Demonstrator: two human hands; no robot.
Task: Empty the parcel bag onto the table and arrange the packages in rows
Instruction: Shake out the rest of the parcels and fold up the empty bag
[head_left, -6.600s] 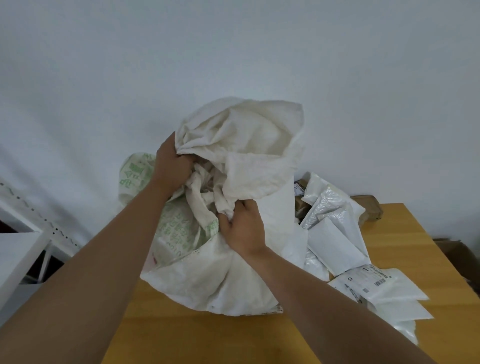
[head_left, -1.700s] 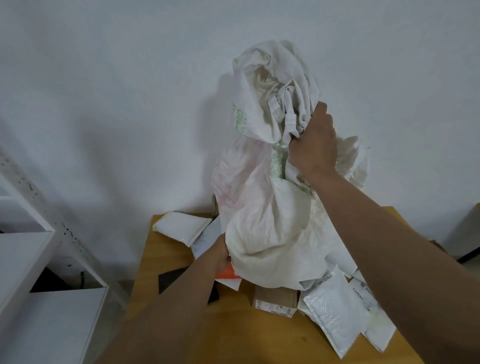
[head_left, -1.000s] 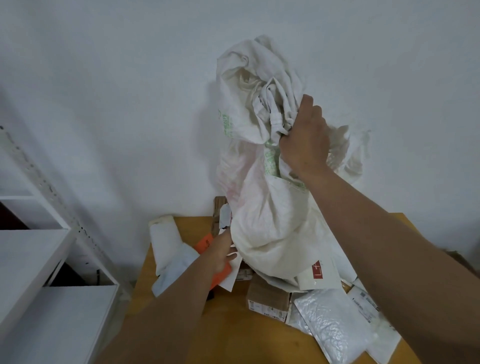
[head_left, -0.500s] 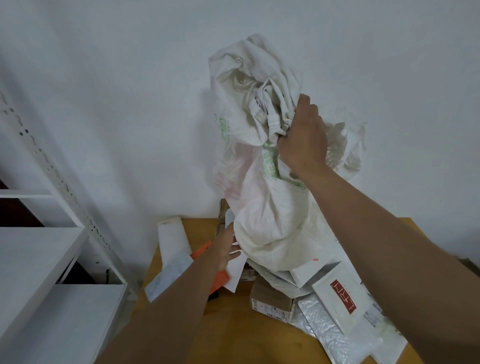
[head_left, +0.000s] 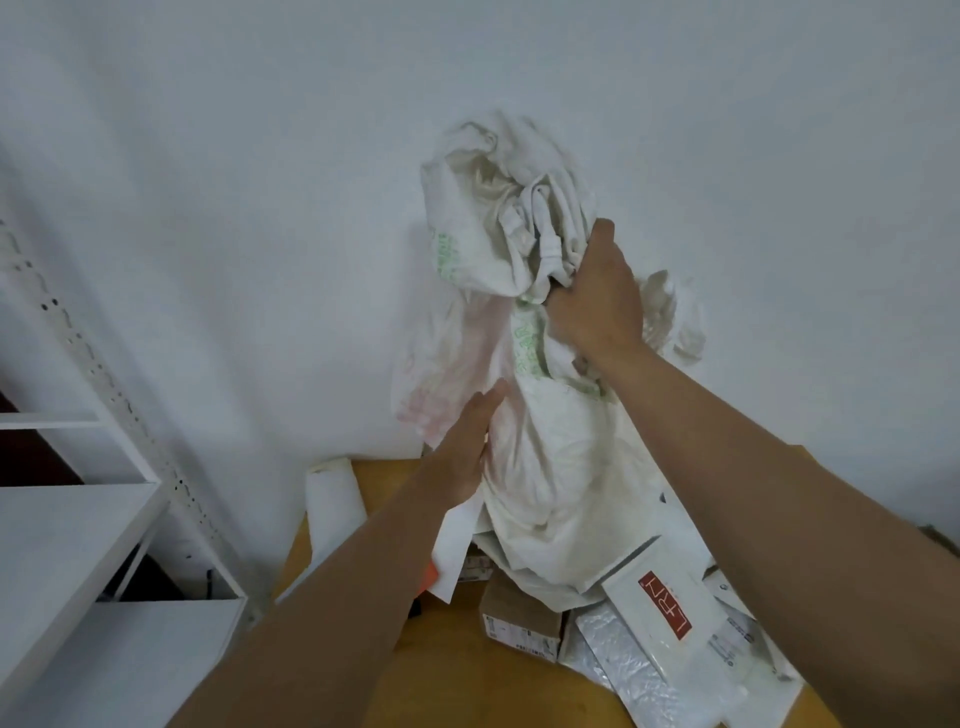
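A crumpled white woven parcel bag (head_left: 556, 467) with green print hangs upside down over the wooden table (head_left: 467, 691). My right hand (head_left: 597, 296) grips its bunched upper end, held high against the wall. My left hand (head_left: 462, 447) lies with straight fingers against the bag's left side. Under the bag's mouth lies a pile of packages: a white mailer with a red label (head_left: 670, 613), a small cardboard box (head_left: 519, 623), a silvery bubble mailer (head_left: 623, 670), a white mailer (head_left: 332, 504) at the table's left edge and a bit of an orange one (head_left: 428, 577).
A white metal shelving unit (head_left: 78, 545) stands to the left of the table. A plain white wall rises directly behind the table. Something brown (head_left: 943, 540) shows at the far right edge.
My left hand has risen from the bag's lower edge to its side. The bag has come down a little, and the red-labelled mailer has slid out onto the pile.
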